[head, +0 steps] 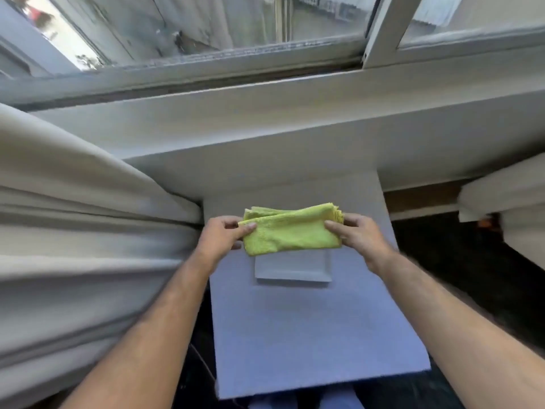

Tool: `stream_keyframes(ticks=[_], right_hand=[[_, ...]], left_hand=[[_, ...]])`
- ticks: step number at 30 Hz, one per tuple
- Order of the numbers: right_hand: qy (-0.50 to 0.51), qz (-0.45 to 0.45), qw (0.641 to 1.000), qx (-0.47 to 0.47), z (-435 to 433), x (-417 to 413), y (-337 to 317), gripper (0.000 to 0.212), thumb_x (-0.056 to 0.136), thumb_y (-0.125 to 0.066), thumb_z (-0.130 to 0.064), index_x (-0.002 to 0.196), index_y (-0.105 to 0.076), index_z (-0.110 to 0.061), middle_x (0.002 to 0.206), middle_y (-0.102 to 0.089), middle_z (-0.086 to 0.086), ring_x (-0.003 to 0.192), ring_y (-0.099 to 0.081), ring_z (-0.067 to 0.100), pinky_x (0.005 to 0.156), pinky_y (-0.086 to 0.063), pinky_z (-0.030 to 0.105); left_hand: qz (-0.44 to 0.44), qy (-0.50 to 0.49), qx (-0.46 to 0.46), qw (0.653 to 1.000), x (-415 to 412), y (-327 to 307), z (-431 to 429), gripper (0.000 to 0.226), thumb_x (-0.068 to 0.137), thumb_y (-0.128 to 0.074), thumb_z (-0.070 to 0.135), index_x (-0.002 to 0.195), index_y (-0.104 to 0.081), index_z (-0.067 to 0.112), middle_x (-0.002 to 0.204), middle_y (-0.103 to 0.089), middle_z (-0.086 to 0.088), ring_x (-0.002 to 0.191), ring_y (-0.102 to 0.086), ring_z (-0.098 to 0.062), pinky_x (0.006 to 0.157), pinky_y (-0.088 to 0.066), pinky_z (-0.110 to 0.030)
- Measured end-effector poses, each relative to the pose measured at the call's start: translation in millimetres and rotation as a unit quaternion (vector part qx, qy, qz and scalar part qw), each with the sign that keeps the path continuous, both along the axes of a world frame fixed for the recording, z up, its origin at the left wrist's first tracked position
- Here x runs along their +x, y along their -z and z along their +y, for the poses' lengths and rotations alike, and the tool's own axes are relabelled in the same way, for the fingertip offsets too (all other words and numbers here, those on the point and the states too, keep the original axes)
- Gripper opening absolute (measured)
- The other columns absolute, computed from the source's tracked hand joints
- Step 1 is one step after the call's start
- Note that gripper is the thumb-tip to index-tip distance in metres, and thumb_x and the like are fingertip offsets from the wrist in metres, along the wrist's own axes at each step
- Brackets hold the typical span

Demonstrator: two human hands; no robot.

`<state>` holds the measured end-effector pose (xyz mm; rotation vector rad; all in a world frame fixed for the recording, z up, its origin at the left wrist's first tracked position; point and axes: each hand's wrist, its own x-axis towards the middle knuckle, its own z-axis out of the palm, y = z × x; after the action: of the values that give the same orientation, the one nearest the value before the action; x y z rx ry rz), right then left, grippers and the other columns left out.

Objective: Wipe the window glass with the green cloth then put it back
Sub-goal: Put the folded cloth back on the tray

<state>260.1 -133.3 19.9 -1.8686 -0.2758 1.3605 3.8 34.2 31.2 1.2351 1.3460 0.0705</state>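
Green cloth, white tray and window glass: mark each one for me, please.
green cloth (290,234), head view, middle of its folded front face.
white tray (293,271), head view, bare surface below the cloth.
window glass (206,22), head view, middle of the left pane.

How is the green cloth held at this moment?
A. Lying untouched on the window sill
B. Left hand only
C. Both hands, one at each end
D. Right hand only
C: the left hand and the right hand each pinch one end of the folded green cloth above the white tray.

Daylit window (236,22), white sill (265,125), seemingly beige curtains (73,231).
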Motion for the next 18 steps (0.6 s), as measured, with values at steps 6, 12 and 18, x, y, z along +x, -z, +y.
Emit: stream_keyframes(ticks=[6,12,18], right_hand=[[0.006,-0.086,0.991,-0.100,-53,-32,105,0.016,0.087,-0.086,-0.016,0.096,-0.081,-0.003,0.098,-0.081,0.019,0.086,-0.071,0.023,0.090,-0.061,0.041],[-0.070,-0.204,0.966,-0.142,-57,-43,159,0.024,0.088,-0.084,-0.025,0.097,-0.079,-0.003,0.091,-0.079,0.014,0.089,-0.070,0.030,0.084,-0.055,0.039],[-0.200,-0.336,0.900,-0.192,-43,-45,181,0.034,0.089,-0.079,-0.032,0.104,-0.057,-0.012,0.100,-0.061,0.006,0.088,-0.055,0.030,0.071,-0.043,0.036]], left_hand=[[0.085,0.050,0.009,0.995,-1,119,-40,0.020,0.089,-0.082,0.021,0.107,-0.079,0.011,0.097,-0.078,-0.013,0.085,-0.068,-0.024,0.070,-0.062,-0.035],[0.174,0.091,0.096,0.976,1,184,-58,0.029,0.087,-0.082,0.033,0.108,-0.079,0.013,0.074,-0.061,0.005,0.075,-0.058,-0.017,0.078,-0.054,-0.030],[0.268,0.220,0.213,0.913,6,197,-69,0.041,0.092,-0.072,0.044,0.126,-0.066,0.022,0.115,-0.067,-0.005,0.107,-0.067,-0.030,0.077,-0.049,-0.034]])
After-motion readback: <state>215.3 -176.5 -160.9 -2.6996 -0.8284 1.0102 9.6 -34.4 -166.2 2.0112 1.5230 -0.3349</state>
